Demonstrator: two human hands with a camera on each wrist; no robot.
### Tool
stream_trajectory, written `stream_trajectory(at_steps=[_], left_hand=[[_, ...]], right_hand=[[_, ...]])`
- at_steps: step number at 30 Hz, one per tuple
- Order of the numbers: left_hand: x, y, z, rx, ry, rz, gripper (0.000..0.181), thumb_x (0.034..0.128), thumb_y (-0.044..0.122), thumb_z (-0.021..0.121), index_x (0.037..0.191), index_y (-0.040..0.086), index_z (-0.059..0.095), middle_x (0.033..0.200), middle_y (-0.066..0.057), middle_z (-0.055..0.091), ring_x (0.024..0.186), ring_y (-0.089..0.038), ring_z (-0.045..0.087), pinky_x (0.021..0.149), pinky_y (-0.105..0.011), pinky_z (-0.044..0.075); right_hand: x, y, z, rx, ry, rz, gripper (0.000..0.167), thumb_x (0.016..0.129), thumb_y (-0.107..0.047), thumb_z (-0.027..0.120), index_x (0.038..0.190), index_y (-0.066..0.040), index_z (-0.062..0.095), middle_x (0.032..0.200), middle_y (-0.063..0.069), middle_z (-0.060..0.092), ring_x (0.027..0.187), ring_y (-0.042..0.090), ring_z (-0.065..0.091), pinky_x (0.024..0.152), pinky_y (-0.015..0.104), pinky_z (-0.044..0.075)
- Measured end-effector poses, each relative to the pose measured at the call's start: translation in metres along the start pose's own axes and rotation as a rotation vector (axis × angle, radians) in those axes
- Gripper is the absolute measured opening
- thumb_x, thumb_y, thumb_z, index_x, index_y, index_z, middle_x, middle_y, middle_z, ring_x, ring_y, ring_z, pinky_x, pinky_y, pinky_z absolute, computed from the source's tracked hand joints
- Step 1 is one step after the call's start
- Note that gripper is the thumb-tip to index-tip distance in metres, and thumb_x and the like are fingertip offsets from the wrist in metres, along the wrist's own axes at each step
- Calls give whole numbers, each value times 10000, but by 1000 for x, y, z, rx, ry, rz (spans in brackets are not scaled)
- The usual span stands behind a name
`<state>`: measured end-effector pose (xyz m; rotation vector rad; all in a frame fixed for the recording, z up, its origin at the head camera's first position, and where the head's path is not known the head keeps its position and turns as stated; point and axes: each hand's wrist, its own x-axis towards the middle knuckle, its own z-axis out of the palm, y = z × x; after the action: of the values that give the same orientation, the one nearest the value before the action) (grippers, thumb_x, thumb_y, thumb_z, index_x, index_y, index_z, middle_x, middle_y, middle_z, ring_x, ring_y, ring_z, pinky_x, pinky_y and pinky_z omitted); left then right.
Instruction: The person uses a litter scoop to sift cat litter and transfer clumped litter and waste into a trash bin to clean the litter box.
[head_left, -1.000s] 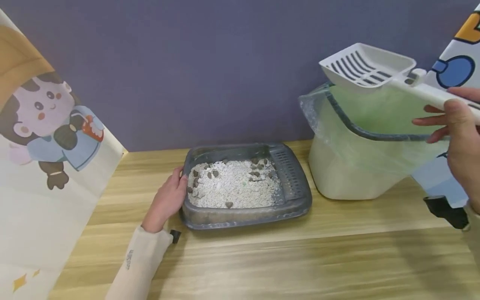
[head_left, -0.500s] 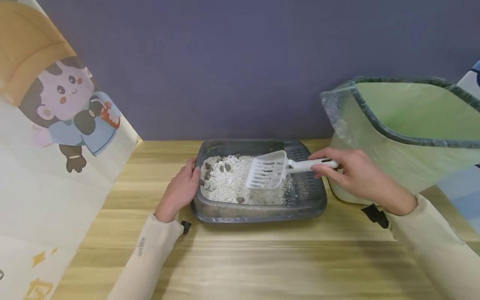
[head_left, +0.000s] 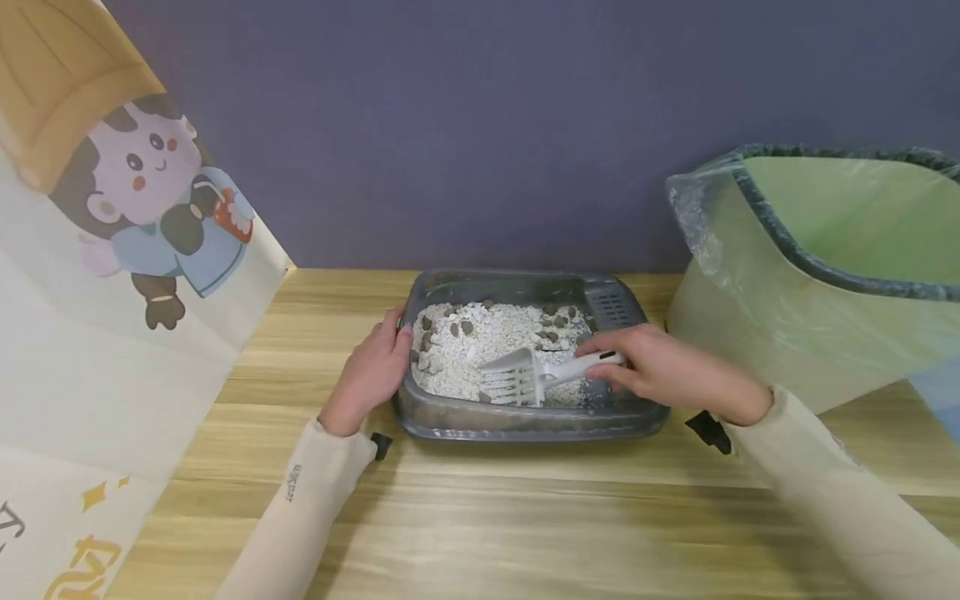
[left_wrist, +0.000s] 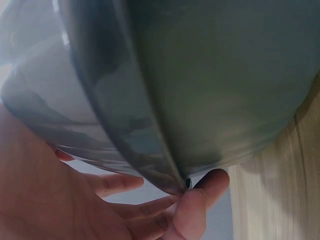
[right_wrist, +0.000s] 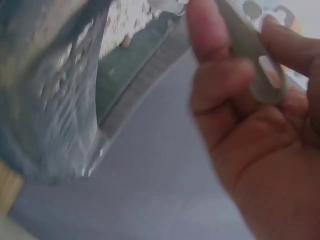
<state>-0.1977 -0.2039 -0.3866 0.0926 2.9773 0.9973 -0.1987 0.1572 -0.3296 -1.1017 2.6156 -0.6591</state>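
Left hand [head_left: 371, 367] pinching grey tray [head_left: 525, 418] at its left rim, right hand [head_left: 656, 365] with fingers curled round white scoop [head_left: 537, 379] by the handle, scoop head at litter [head_left: 498, 332] inside tray near its front wall.

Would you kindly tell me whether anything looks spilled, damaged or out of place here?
Nothing looks spilled or damaged: the litter lies in the tray, with none visible on the wooden surface. Only the clear liner looks untidy, flaring loosely off the bin on the tray's side instead of lying flat.
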Motion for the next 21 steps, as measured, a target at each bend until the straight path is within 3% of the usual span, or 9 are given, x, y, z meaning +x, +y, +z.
stream_trajectory(at_steps=[5, 10, 14, 21], left_hand=[[0, 0, 0, 0, -2, 0, 536, 1025, 386, 228, 1497, 132, 230, 1430, -202, 385, 1246, -432, 400, 984, -609, 317], [0, 1, 1, -4, -2, 2, 539, 1024, 392, 226, 1499, 135, 228, 1417, -201, 400, 1229, -433, 418, 971, -614, 330], [1, 1, 0, 0, -5, -1, 542, 1025, 392, 216, 1497, 127, 229, 1411, -212, 401, 1219, -445, 423, 969, -611, 335], [0, 0, -1, -6, -18, -6, 552, 1022, 413, 206, 1497, 134, 227, 1420, -206, 391, 1232, -439, 411, 977, -604, 333]], right_hand=[[17, -9, 18, -97, -73, -25, 215, 941, -200, 593, 1121, -95, 647, 795, -103, 581, 525, 44, 398, 550, 275, 381], [36, -20, 36, -126, -140, -38, 83, 963, -171, 554, 1018, -112, 572, 786, -71, 548, 577, 76, 428, 565, 285, 387], [44, -20, 45, -130, -116, -41, 73, 979, -186, 521, 1003, -117, 517, 770, -59, 519, 565, 80, 412, 554, 284, 376], [45, -11, 47, -88, -1, -55, 115, 988, -193, 503, 1058, -105, 530, 825, -30, 570, 558, 58, 436, 532, 268, 422]])
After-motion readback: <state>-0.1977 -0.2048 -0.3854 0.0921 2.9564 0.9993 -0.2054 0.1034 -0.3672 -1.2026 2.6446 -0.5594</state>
